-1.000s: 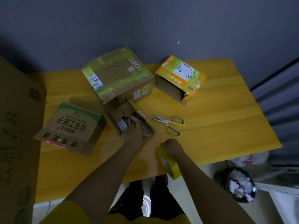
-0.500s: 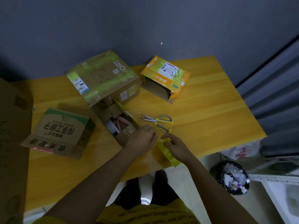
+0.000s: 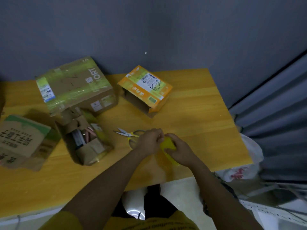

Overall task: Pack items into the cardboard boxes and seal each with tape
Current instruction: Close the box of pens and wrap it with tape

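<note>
A yellow tape roll point(image 3: 168, 145) is lifted just above the wooden table point(image 3: 199, 123), gripped from the right by my right hand point(image 3: 179, 151). My left hand point(image 3: 149, 141) pinches at the roll's upper left edge, fingertips curled onto it. A small open cardboard box point(image 3: 90, 149) holding pens and markers stands to the left of my hands, flaps up. Behind it lies a large taped carton point(image 3: 74, 85). An orange box point(image 3: 146, 89) lies on its side, its open end facing me. Another carton point(image 3: 21, 141) with green trim lies at the far left.
Yellow-handled scissors point(image 3: 128, 134) lie on the table, partly hidden behind my left hand. A bin with paper scraps and a white plastic bag point(image 3: 240, 171) sit on the floor beyond the table's right edge. A grey wall runs behind the table.
My left hand left the small open box and joined the right hand at the tape roll. The roll rose off the table's front edge and moved up and to the right.
</note>
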A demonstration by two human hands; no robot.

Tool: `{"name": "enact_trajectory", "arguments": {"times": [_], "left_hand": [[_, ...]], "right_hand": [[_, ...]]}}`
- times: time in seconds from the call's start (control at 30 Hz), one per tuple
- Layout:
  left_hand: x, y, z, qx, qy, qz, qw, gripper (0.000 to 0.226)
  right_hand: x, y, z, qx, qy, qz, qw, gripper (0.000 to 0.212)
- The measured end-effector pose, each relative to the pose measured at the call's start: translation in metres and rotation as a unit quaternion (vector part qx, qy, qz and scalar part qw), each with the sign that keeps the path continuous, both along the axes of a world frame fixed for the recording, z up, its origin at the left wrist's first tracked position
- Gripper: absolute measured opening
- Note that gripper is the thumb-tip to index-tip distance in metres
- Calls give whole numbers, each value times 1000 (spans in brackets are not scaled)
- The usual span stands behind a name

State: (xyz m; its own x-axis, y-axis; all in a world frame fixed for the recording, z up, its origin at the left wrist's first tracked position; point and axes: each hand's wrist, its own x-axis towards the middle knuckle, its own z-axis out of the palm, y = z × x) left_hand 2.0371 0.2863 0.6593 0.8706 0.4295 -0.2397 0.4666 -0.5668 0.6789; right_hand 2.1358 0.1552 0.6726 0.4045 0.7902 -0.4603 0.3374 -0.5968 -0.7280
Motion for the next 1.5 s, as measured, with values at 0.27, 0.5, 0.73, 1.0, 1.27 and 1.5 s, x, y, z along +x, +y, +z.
{"name": "enact_trajectory", "arguments": {"times": [0.27,0.5,0.73,1.0,1.27,1.5], "left_hand": [[10,16,-42,25,82,172,981,12],[42,-4,-58,-19,63,86,994,12],[45,-9,-53,-7,60,109,992,15],[-27,-7,-14,-14,-2,167,986,26],[-166,60,2,142,-19,260,955,33],[-191,116,-5,234,169,16,957,34]], "right_hand": [[94,-22,-31,-142,-275,-8,951,65],[99,-31,-69,-112,-293,28,949,67],[89,-26,-62,-164,-318,3,934,83],[8,17,-48,102,-285,0,953,39],[-113,73,-48,91,-41,90,991,11],[-195,117,-54,43,221,-230,947,32]]}}
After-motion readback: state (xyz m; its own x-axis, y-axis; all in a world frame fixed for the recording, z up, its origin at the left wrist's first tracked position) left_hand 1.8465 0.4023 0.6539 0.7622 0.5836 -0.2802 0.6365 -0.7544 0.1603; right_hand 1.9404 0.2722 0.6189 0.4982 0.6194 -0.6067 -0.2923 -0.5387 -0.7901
